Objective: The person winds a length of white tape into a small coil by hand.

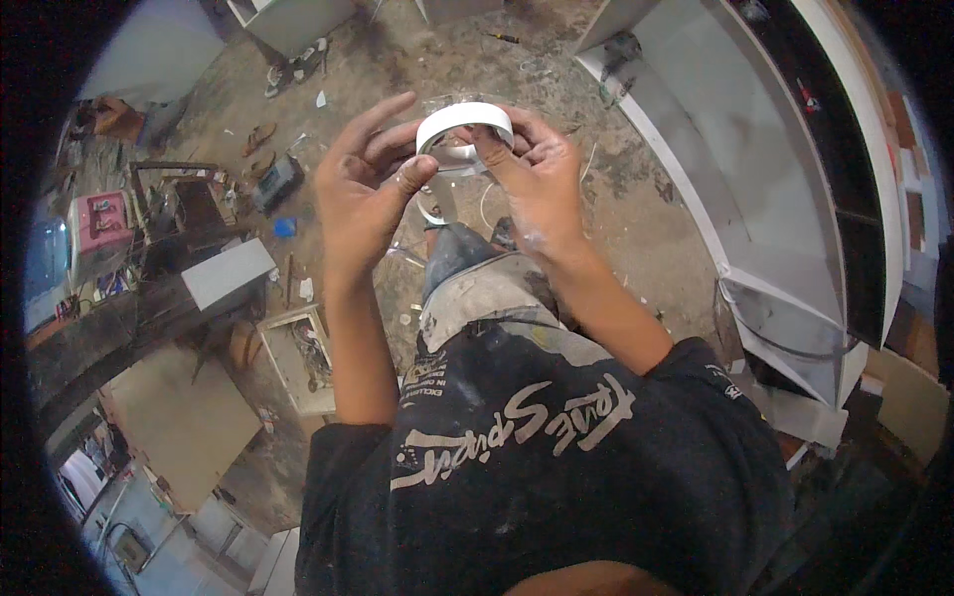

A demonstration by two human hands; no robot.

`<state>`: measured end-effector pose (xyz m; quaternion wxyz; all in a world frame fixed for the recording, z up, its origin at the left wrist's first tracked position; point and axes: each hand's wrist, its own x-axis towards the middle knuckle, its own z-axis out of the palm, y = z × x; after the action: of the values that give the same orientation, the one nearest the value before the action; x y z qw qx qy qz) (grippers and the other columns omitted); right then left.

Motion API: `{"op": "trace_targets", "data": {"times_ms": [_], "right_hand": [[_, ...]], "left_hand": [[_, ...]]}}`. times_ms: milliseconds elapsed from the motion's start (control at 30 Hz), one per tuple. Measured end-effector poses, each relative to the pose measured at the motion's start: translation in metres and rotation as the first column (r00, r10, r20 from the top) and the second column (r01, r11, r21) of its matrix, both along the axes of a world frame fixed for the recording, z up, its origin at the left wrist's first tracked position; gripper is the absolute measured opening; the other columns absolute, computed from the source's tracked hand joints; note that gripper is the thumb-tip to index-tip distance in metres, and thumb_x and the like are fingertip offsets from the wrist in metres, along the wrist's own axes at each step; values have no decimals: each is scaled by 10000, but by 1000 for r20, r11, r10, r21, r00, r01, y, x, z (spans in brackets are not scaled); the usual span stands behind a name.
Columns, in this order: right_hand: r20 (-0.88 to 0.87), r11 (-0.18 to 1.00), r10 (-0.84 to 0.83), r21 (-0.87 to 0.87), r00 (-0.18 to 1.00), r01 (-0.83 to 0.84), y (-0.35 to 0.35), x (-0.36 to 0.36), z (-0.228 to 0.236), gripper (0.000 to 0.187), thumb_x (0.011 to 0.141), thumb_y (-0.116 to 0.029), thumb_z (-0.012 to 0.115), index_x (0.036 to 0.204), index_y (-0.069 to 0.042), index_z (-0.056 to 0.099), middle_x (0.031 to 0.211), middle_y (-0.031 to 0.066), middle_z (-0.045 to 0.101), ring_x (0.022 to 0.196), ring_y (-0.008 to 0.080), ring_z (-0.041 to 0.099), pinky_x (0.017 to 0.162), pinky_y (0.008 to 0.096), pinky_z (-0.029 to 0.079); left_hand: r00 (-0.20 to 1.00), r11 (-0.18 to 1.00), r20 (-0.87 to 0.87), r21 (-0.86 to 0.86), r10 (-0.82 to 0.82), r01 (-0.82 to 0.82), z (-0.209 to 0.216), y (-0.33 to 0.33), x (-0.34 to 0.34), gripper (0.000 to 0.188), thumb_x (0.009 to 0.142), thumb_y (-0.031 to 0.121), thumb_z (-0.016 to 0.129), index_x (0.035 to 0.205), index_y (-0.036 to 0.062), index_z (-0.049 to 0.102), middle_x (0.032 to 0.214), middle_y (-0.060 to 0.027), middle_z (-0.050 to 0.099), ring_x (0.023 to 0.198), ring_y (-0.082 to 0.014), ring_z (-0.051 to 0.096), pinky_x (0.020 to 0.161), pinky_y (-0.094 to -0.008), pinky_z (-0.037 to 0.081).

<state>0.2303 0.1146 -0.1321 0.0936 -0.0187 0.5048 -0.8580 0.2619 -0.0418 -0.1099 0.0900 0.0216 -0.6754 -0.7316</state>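
Note:
A white roll of flat strip (465, 115), like tape or edge banding, is held up between my two hands in front of my body. My left hand (366, 189) grips its left side, thumb against the near edge and one finger raised away. On the right side, my right hand (542, 184) has its thumb reaching into the ring and its fingers curled behind. A loose white end (433, 212) curves down below the roll, partly hidden by my left hand.
A long white cabinet carcass (696, 109) lies on the right. A cluttered bench (99, 328) runs along the left, with a white board (229, 273) near it. An open white box (300, 363), a dark tool case (278, 185) and a screwdriver (505, 38) rest on the littered floor.

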Motion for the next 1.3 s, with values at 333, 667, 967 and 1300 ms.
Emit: {"op": "trace_targets", "data": {"times_ms": [333, 667, 967, 1300], "right_hand": [[93, 998, 21, -56, 995, -16, 4, 2, 3, 316, 855, -109, 744, 1098, 53, 621, 995, 117, 691, 863, 123, 652, 750, 243, 535], [-261, 968, 160, 229, 952, -100, 26, -4, 22, 389, 785, -66, 779, 1133, 28, 634, 1008, 101, 698, 909, 162, 666, 799, 284, 543], [-371, 845, 289, 532, 882, -53, 39, -18, 48, 297, 802, -41, 762, 1072, 45, 674, 983, 133, 699, 887, 179, 679, 798, 276, 552], [75, 956, 136, -271, 988, -111, 12, 6, 15, 324, 885, -88, 693, 1134, 37, 527, 1091, 145, 663, 999, 164, 644, 893, 254, 518]], "left_hand": [[999, 1000, -31, -20, 13, -14, 5, 6, 7, 576, 767, 16, 781, 1284, -35, 532, 1080, -146, 672, 1000, -189, 642, 873, -320, 534], [998, 998, -53, -37, 47, -49, 9, 7, 9, 578, 734, -59, 772, 1263, -56, 541, 1131, -159, 652, 1032, -231, 647, 884, -353, 548], [1000, 1000, -14, 16, -1, 1, 9, 2, 5, 594, 751, -38, 770, 1289, -51, 520, 1075, -173, 672, 992, -224, 658, 835, -326, 556], [999, 996, -11, 81, 34, -33, 3, 2, 5, 531, 813, 14, 740, 1293, -41, 519, 1063, -158, 679, 979, -200, 652, 836, -300, 538]]}}
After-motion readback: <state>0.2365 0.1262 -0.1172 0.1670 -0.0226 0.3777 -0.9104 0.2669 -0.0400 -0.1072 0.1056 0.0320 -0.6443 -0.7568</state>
